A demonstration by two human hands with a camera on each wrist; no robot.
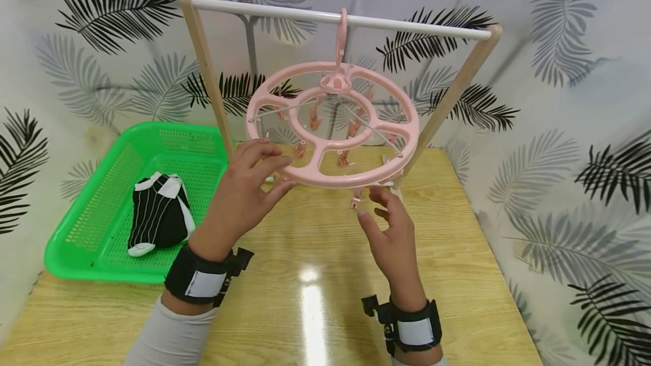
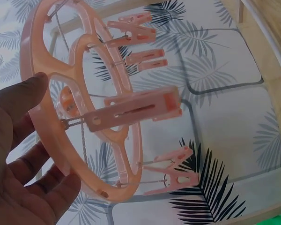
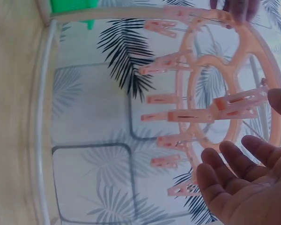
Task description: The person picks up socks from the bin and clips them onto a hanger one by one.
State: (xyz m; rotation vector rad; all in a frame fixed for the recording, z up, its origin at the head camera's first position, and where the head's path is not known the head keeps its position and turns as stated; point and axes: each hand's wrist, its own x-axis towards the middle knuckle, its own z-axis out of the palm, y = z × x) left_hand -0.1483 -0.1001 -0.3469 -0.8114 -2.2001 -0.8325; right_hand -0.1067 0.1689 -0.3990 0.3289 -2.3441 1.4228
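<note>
A round pink clip hanger (image 1: 356, 178) hangs by its hook from a white bar (image 1: 274, 11), with several pink clothespins dangling below its ring. My left hand (image 1: 239, 194) holds the ring's near left rim, the thumb on one side and fingers on the other. Close under the near right rim is my right hand (image 1: 390, 236), its fingers loosely bent and nothing held in them. A clothespin (image 3: 243, 102) hangs right by the right thumb in the right wrist view. Another clothespin (image 2: 136, 110) hangs in front of the left hand in the left wrist view.
Wooden posts (image 1: 460, 92) carry the bar on both sides. To the left, a green plastic basket (image 1: 61, 242) stands on the wooden table (image 1: 447, 253), with a black-and-white striped cloth item (image 1: 170, 219), perhaps socks, inside. A leaf-patterned covering (image 1: 539, 185) lies behind.
</note>
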